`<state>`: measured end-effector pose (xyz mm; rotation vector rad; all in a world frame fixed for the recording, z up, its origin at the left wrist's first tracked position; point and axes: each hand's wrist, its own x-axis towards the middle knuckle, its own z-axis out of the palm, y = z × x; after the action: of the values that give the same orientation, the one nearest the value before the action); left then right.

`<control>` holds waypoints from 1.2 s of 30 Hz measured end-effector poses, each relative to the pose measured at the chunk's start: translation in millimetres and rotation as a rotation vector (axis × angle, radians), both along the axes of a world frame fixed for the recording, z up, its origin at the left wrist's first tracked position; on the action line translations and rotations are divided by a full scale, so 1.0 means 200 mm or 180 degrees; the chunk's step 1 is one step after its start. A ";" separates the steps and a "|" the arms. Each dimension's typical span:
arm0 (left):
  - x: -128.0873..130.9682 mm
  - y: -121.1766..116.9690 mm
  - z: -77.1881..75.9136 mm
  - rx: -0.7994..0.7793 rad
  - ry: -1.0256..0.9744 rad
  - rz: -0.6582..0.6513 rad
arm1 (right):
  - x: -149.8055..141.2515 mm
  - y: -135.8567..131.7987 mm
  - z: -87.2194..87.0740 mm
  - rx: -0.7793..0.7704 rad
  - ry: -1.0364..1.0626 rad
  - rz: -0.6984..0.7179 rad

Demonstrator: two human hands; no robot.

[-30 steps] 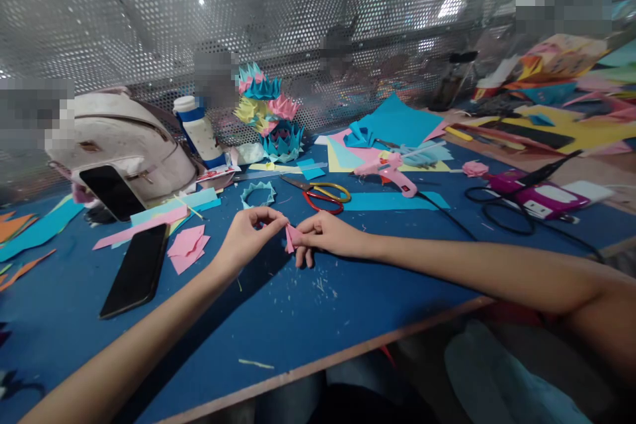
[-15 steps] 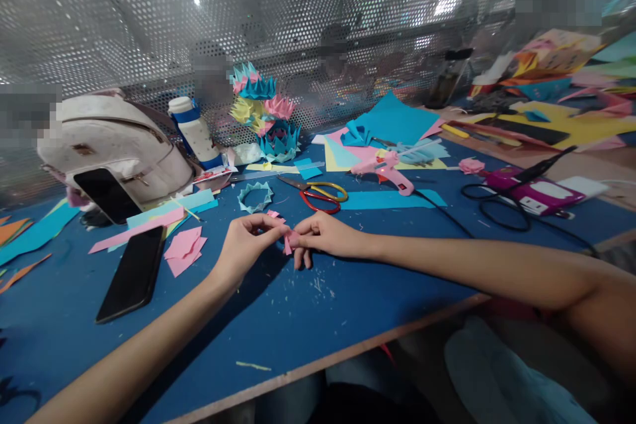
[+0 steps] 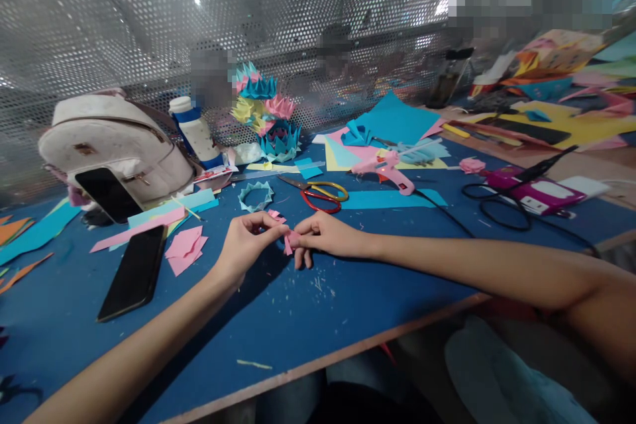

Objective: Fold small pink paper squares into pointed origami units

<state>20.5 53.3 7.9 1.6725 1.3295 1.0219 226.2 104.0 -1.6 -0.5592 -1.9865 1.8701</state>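
Note:
Between my two hands is a small piece of folded pink paper [image 3: 289, 243], pinched from both sides. My left hand [image 3: 246, 238] grips its left end with thumb and forefinger; a bit of pink shows above the thumb. With its thumb and forefinger my right hand [image 3: 324, 234] holds the right end, the other fingers hanging below. Fingers cover most of the folds. Just beyond my hands lie a light-blue zigzag paper ring [image 3: 256, 197] and scissors [image 3: 323, 195] with one red and one yellow handle. Pink paper squares [image 3: 185, 250] lie left of my left hand.
A pink glue gun [image 3: 385, 169] with a black cord lies beyond my right hand, near a blue paper strip [image 3: 397, 199]. To the left are a phone [image 3: 133, 271], a backpack [image 3: 106, 139] and a bottle [image 3: 195, 132]. Folded paper flowers [image 3: 263, 112] stand at the back.
My hands keep the same pinch on the pink paper, with almost no movement. The view has shifted very slightly.

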 end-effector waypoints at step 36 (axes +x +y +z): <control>0.01 0.01 -0.01 0.0621 0.0655 -0.0001 | -0.01 -0.02 -0.01 -0.0112 0.0151 -0.0106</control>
<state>23.5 54.4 5.0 1.9681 1.3958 1.0288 225.1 99.5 -3.8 -0.5490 -1.9062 1.8842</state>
